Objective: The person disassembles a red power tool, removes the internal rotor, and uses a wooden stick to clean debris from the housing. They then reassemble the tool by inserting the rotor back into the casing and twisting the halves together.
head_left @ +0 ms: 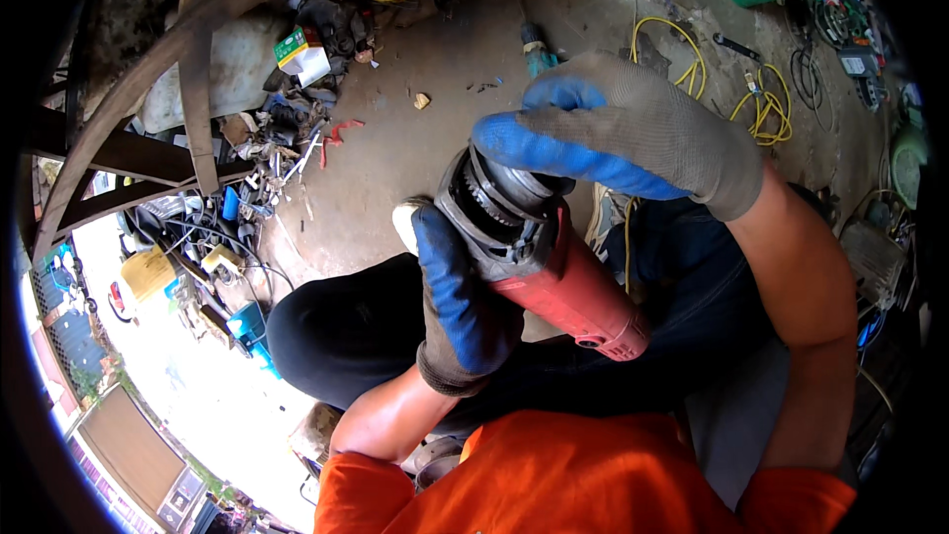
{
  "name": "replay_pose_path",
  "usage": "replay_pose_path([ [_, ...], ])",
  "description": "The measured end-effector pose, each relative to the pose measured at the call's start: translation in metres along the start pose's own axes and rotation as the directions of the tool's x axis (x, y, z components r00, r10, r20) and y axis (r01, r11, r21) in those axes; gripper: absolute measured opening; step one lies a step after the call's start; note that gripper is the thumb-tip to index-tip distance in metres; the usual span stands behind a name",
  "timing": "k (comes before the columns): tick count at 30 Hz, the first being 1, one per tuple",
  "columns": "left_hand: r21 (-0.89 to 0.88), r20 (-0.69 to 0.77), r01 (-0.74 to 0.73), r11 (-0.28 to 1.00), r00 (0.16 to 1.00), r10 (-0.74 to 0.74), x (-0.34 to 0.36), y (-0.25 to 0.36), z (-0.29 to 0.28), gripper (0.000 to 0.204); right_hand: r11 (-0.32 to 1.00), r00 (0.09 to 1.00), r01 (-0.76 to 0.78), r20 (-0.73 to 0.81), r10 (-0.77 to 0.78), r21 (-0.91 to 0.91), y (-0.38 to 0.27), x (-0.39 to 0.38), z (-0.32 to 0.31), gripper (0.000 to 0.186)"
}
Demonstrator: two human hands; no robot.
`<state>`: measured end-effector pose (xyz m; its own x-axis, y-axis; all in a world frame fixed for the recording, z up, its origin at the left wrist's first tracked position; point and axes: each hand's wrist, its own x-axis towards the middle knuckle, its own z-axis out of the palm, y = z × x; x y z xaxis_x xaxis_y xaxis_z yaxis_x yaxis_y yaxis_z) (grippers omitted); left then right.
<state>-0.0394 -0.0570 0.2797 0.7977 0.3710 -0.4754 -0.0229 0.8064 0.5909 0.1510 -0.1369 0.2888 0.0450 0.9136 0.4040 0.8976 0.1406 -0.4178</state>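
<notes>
Hands both on the red power tool (563, 287), held up over my lap, well above the concrete floor (435, 138).

Left hand (457, 302), in a grey glove with blue palm coating, is wrapped shut around the tool's front end from below, fingers curled up the near side of the dark gear head (494, 222). Firm carrying grip as far as I can see.

Right hand (628, 129), same kind of glove, lies over the top of the head, fingers bent down onto it, thumb along the front edge. Closed onto the head, but I can't tell whether it pinches a small part or just presses; the fingertips hide the contact.

Progress, my read: the head end looks opened up. I see a ring of metal and what may be exposed inner parts at the front, no disc or guard fitted. So stripping down seems partly done; red body is in one piece, rear end points toward my right knee. Whether parts are coming off or going on, can't say from this.

Around: a teal drill-like tool (537, 51) lies on the floor beyond the hands, yellow cable (761, 104) coiled to the right, a heap of scrap and wires (287, 138) at left. No loose parts from the tool that I can pick out.
</notes>
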Motion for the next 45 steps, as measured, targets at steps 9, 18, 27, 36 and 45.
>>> replay_pose_path([
  [9,-0.172,0.076,0.044,0.984,0.997,-0.032,-0.004,0.006,0.002,0.076,0.929,0.973,-0.219,0.135,0.186,0.299,-0.007,0.006,-0.003,0.021],
  [18,-0.2,0.152,0.039,0.979,0.988,-0.009,0.0,0.002,0.002,0.08,0.951,0.99,-0.14,0.031,0.137,0.276,-0.007,0.008,-0.004,0.023],
  [27,-0.152,0.111,0.031,0.988,0.994,-0.014,0.001,0.001,-0.001,0.076,0.976,0.986,-0.155,0.076,0.145,0.155,-0.006,0.003,-0.001,0.018],
  [36,-0.054,0.023,0.009,0.998,1.0,-0.007,0.006,0.004,-0.008,0.07,0.786,0.87,-0.491,0.244,0.428,0.375,-0.02,0.014,-0.012,0.018],
  [45,0.034,0.104,-0.032,0.999,0.994,0.028,0.01,0.005,-0.007,0.069,0.745,0.826,-0.559,0.173,0.536,0.363,-0.032,0.016,-0.015,0.035],
])
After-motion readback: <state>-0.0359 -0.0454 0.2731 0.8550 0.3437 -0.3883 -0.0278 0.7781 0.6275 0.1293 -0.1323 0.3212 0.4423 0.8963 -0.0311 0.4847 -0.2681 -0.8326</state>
